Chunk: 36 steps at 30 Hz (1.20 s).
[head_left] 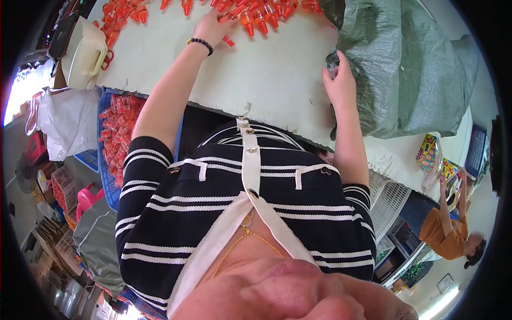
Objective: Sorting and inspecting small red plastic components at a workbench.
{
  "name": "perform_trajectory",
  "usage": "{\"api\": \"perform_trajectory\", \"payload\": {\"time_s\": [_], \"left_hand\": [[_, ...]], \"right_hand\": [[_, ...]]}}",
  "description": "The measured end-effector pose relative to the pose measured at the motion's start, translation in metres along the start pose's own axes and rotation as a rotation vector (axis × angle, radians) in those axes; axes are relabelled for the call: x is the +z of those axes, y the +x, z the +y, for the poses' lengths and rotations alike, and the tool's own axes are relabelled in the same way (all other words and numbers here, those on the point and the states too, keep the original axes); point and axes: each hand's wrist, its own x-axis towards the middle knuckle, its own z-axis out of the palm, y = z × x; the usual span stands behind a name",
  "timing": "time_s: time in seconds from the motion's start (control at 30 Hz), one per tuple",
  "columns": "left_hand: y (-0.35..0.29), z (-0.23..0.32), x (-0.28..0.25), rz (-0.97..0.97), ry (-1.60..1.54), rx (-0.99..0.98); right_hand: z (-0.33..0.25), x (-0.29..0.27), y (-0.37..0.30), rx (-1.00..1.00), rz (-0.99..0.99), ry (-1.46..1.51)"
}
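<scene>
Small red-orange bottle-shaped plastic pieces (pixel 258 21) lie spread along the far side of the pale table (pixel 256 74). My left hand (pixel 210 29), with a dark beaded bracelet at its wrist, reaches among them. Its fingers are closed on one red piece (pixel 228 16), and another tip (pixel 228 41) shows beside the hand. At the right, my right hand (pixel 340 80) rests at the edge of a large grey-green woven sack (pixel 394 69). Its thumb and fingers curl around a small clear-and-dark thing (pixel 332 63) whose kind I cannot make out.
On the table's left stand a cream plastic jug (pixel 88 56) and red-handled scissors (pixel 108 60). A blue crate (pixel 106 160) holding many red pieces sits below the left edge. To the far right, a person in an orange shirt (pixel 442 229) handles colourful packages (pixel 450 173).
</scene>
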Motion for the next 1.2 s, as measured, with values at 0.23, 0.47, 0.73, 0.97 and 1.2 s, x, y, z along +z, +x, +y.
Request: {"api": "perform_trajectory", "payload": {"time_s": [0.23, 0.47, 0.73, 0.97, 1.2], "left_hand": [[-0.084, 0.024, -0.008, -0.351, -0.560, -0.077], [-0.108, 0.031, -0.004, -0.688, -1.001, -0.293], [-0.116, 0.040, -0.009, -0.829, -1.038, -0.358], [-0.139, 0.048, -0.009, -0.377, -0.467, 0.103], [-0.151, 0.026, -0.081, -0.474, -0.056, 0.127]], "right_hand": [[-0.023, 0.043, 0.009, -0.118, -0.068, 0.893], [-0.062, 0.036, -0.006, -0.226, -0.353, 0.938], [-0.066, 0.026, -0.015, -0.420, -0.379, 0.791], [-0.069, 0.046, -0.022, -0.168, -0.501, 1.050], [-0.069, 0.052, -0.026, -0.209, -0.493, 0.914]]}}
